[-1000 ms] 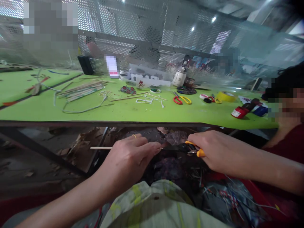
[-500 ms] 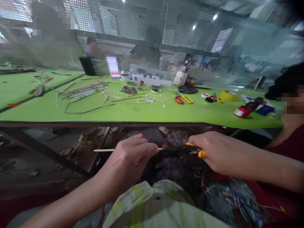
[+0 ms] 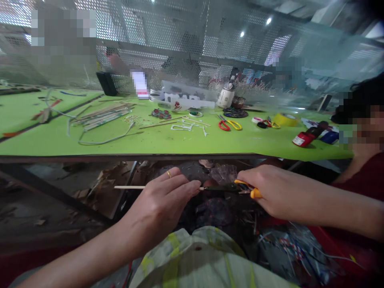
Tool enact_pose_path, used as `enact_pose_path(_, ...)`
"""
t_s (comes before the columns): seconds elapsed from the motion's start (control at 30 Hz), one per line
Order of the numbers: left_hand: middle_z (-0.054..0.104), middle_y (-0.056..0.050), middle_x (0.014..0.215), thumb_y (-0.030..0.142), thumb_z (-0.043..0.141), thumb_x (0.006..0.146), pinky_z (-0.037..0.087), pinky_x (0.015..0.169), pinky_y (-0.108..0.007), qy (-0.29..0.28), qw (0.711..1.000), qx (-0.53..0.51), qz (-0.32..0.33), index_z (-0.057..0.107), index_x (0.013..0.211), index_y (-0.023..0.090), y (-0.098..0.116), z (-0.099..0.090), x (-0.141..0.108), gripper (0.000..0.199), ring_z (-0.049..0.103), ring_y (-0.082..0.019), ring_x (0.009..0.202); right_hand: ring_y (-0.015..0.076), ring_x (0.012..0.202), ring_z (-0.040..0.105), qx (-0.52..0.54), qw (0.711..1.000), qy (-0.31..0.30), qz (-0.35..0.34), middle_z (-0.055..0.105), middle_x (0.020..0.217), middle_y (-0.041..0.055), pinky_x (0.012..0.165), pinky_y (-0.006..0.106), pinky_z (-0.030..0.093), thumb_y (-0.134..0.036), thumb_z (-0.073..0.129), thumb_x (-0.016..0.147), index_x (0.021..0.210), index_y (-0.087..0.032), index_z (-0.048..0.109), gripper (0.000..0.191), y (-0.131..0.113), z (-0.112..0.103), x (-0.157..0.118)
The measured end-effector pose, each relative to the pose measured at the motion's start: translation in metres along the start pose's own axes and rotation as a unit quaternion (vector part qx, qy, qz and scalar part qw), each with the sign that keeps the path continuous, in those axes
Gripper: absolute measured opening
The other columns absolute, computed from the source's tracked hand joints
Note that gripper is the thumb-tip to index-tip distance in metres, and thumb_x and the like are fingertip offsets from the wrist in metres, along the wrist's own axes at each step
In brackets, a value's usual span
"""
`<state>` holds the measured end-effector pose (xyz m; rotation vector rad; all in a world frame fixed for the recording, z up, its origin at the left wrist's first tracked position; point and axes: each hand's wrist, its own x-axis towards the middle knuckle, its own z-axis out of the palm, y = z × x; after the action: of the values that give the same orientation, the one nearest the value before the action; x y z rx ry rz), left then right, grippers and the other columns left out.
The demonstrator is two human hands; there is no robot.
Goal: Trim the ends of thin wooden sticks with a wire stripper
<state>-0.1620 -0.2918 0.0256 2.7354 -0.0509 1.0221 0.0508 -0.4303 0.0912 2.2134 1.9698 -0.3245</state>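
Note:
My left hand [image 3: 168,198] is closed around a thin pale wooden stick [image 3: 129,187], held level in front of my lap. One end sticks out far to the left, and a short tip shows past my fingertips. My right hand [image 3: 268,188] grips orange-handled long-nose pliers [image 3: 220,187] whose dark jaws point left. The jaws meet the stick's right tip; whether they are clamped on it is too small to tell. Both hands are below the front edge of the green table [image 3: 168,146].
On the table lie bundled sticks [image 3: 105,115], a white cable [image 3: 105,143], red-and-yellow scissors [image 3: 229,124], yellow tape [image 3: 285,119] and a red bottle [image 3: 303,139]. A co-worker in a dark red top [image 3: 367,172] sits close on my right. A bag of scraps [image 3: 285,256] lies below.
The view has shifted slightly, so the table's things appear a little further left. Both hands keep nearly the same pose, with the stick and pliers still tip to tip.

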Motion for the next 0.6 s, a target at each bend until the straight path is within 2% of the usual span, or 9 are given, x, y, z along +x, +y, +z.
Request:
enact_pose_path(0.17, 0.061, -0.006, 0.083, 0.009, 0.045, 0.095, 0.043, 0.064, -0.027, -0.074, 0.996, 0.013, -0.046, 0.059, 0.117, 0.010, 0.0026, -0.0035, 0.0020, 0.027, 0.051, -0.016, 0.073, 0.0195, 0.068, 0.065, -0.044, 0.999, 0.014, 0.001, 0.070, 0.075, 0.0074, 0.059, 0.029, 0.036, -0.009, 0.054, 0.081, 0.088, -0.017, 0.064, 0.015, 0.0011, 0.0011, 0.0004)
enact_pose_path(0.3, 0.058, -0.004, 0.078, 0.012, 0.043, 0.098, 0.041, 0.064, -0.026, -0.122, 0.990, -0.040, -0.058, 0.065, 0.097, 0.013, 0.0014, -0.0061, 0.0048, 0.022, 0.050, -0.015, 0.073, 0.0207, 0.069, 0.066, -0.057, 0.998, 0.007, -0.008, 0.070, 0.075, 0.0062, 0.058, 0.030, 0.035, -0.007, 0.054, 0.078, 0.085, -0.018, 0.062, 0.016, 0.0022, 0.0016, -0.0007)
enact_pose_path(0.37, 0.057, -0.003, 0.075, 0.011, 0.044, 0.097, 0.039, 0.063, -0.025, -0.121, 0.989, -0.055, -0.057, 0.065, 0.091, 0.012, 0.0005, -0.0067, 0.0048, 0.022, 0.049, -0.014, 0.071, 0.0206, 0.069, 0.066, -0.052, 0.999, 0.004, -0.010, 0.069, 0.075, 0.0056, 0.059, 0.030, 0.036, -0.008, 0.053, 0.079, 0.084, -0.019, 0.062, 0.015, 0.0024, 0.0021, -0.0010)
enact_pose_path(0.6, 0.047, 0.002, 0.066, 0.007, 0.046, 0.096, 0.030, 0.053, -0.024, -0.079, 0.995, -0.057, -0.023, 0.063, 0.091, 0.010, -0.0032, -0.0037, -0.0002, 0.017, 0.041, -0.010, 0.058, 0.0188, 0.070, 0.066, -0.030, 0.999, -0.012, -0.016, 0.070, 0.077, 0.0061, 0.060, 0.028, 0.038, -0.011, 0.054, 0.082, 0.084, -0.019, 0.063, 0.012, 0.0006, 0.0030, 0.0014)
